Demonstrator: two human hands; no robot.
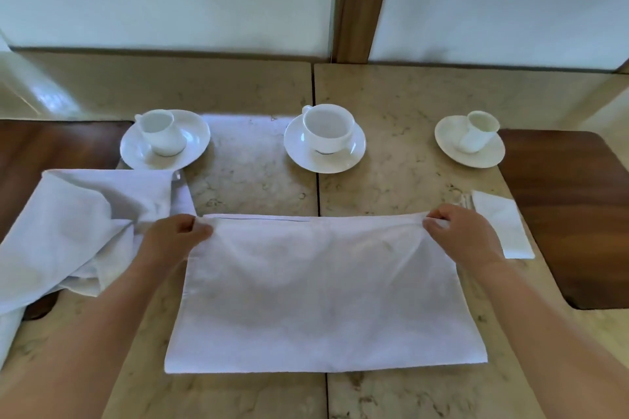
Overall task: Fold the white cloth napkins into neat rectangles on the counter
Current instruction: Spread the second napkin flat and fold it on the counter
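Note:
A white cloth napkin [323, 296] lies doubled over in front of me on the marble counter [408, 187], its folded edge nearest me. My left hand [173, 236] pinches its far left corner and my right hand [459, 231] pinches its far right corner, both holding the far edge slightly raised. A heap of unfolded white napkins [75, 231] lies crumpled at the left. A small folded white napkin [503, 224] rests flat at the right, just beyond my right hand.
Three white cups on saucers stand in a row behind the napkin: left [165, 138], middle [325, 136], right [471, 141]. Dark wooden boards lie at the left [51, 146] and right [571, 214] edges. A wall with a wooden post closes the back.

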